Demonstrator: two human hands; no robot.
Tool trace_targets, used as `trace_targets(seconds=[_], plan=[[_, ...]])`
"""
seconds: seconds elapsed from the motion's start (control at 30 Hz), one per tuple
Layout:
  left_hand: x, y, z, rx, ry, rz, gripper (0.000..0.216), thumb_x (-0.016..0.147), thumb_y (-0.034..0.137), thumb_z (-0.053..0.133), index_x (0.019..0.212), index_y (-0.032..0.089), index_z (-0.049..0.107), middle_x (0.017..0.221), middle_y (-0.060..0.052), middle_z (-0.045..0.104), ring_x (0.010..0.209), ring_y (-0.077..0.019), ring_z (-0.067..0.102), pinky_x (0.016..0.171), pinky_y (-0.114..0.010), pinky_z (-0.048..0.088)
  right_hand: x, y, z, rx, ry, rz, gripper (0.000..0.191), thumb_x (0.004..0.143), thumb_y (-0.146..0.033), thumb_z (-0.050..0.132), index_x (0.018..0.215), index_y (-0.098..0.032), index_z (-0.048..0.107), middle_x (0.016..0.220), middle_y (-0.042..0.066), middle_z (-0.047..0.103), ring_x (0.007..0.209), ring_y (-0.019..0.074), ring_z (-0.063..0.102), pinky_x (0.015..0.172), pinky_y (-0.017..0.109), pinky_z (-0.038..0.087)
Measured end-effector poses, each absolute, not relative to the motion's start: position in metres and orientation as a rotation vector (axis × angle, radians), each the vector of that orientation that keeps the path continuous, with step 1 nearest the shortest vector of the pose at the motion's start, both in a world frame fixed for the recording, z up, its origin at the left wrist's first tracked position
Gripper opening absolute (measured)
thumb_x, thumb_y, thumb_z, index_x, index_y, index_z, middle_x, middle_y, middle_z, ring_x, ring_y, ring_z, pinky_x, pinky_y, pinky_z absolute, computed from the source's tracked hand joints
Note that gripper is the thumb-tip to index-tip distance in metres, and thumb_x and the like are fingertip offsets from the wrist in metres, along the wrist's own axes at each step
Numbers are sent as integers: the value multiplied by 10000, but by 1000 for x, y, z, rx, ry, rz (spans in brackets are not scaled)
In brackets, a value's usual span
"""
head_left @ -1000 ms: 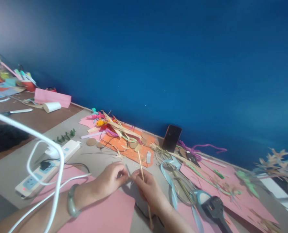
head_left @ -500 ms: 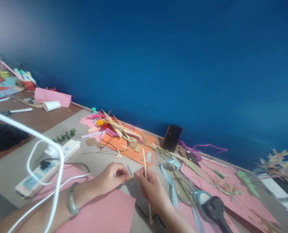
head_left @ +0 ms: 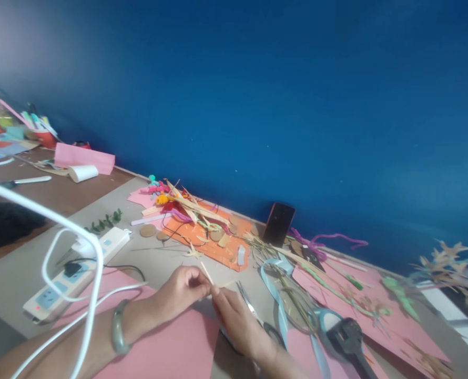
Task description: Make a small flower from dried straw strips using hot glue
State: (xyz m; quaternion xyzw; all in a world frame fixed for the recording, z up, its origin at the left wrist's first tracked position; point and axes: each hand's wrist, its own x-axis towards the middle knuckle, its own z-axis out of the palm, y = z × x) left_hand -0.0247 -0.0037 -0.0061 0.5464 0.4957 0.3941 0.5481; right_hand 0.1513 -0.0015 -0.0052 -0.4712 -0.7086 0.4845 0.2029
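A thin pale stick (head_left: 207, 272) slants up from where my two hands meet, only its upper part showing. My left hand (head_left: 184, 288), with a green bangle at the wrist, is pinched at the stick's lower end. Against those fingertips, my right hand (head_left: 236, 318) has its thumb and fingers closed around the stick; its fingers hide the rest. Scissors (head_left: 248, 302) lie on the table beside and partly behind my right hand. Below the hands is a sheet of pink paper (head_left: 166, 347).
A white cable (head_left: 97, 284) arches across the left, near a power strip (head_left: 76, 276). Craft scraps cover an orange sheet (head_left: 186, 234). A phone (head_left: 279, 223) leans on the blue wall. Blue ribbon (head_left: 279, 300) and a black-handled tool (head_left: 348, 342) lie to the right.
The stick, which stood nearly upright in my right hand, now tilts left between both hands. My right hand has turned and moved slightly down-left, and the scissors have come into view.
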Motion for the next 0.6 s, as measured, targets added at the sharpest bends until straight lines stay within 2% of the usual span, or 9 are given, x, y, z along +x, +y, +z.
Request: trace_targets(seconds=[0.17,0.33,0.43,0.6], plan=[[-23,-7,0,1337,1152,962,216,785,322,642,732,114,664,716,-50,665,705,-158,586,667,-256,446,153,0,-9,-1336,-1851,1506,532,925,-587,360,561,-202,405,517,-34,367,505,113,335,485,246,263],[-26,-7,6,1411,1128,989,160,797,254,621,704,128,653,725,-42,650,718,-151,575,670,-244,432,152,-2,-2,-1317,-1336,2056,519,885,-648,378,592,-222,345,430,-94,246,333,60,154,352,226,96],[-29,-4,7,1430,1107,1015,168,808,252,615,694,130,634,701,-26,614,672,-130,544,622,-229,411,153,-1,8,-1214,-1085,2243,514,863,-630,445,594,-220,292,439,-114,210,353,41,76,349,195,48],[-31,-2,7,1425,1119,1041,184,813,281,622,713,128,634,679,-15,589,637,-116,516,592,-223,392,156,1,16,-1135,-885,2344,511,833,-610,512,598,-208,302,444,-117,237,372,30,64,351,159,33]])
